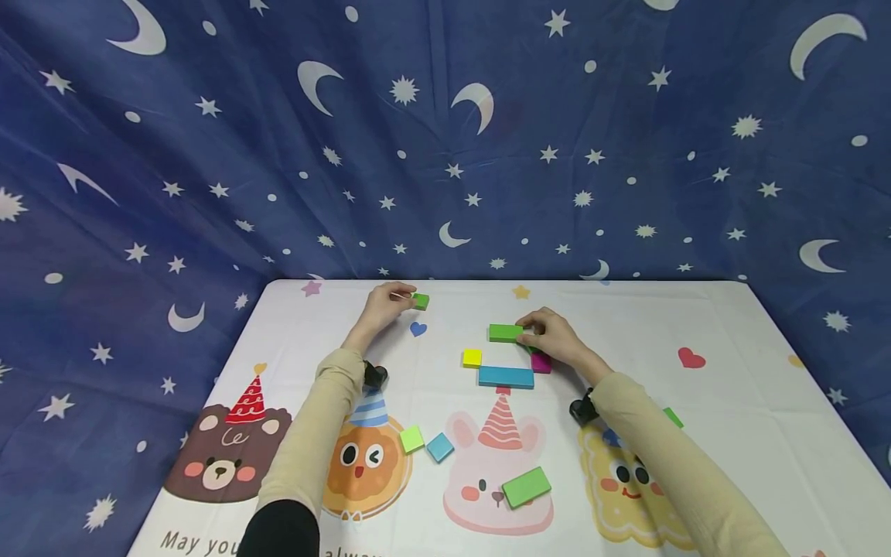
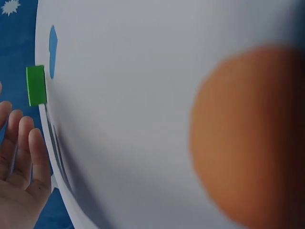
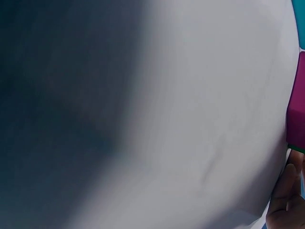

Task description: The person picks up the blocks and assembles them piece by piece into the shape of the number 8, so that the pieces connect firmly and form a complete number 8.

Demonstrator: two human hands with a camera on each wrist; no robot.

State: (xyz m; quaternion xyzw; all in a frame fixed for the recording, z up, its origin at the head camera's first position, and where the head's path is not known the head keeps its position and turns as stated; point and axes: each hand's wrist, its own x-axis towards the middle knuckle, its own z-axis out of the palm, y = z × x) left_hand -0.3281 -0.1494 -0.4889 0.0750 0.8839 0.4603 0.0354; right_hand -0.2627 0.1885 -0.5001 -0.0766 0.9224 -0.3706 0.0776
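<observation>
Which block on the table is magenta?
The magenta block near the right end of the long blue block, just below the right hand in the head view. Its colour sets it apart: others visible are green, blue or yellow.

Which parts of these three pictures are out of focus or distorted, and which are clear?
Left wrist view: the orange shape is heavily blurred, the green block crisper, and the edge of the white table looks curved; right wrist view: a dark, unfocused area fills the left side, while the magenta block is clearer; head view: the patterned curtain and long blue block look clear.
</observation>
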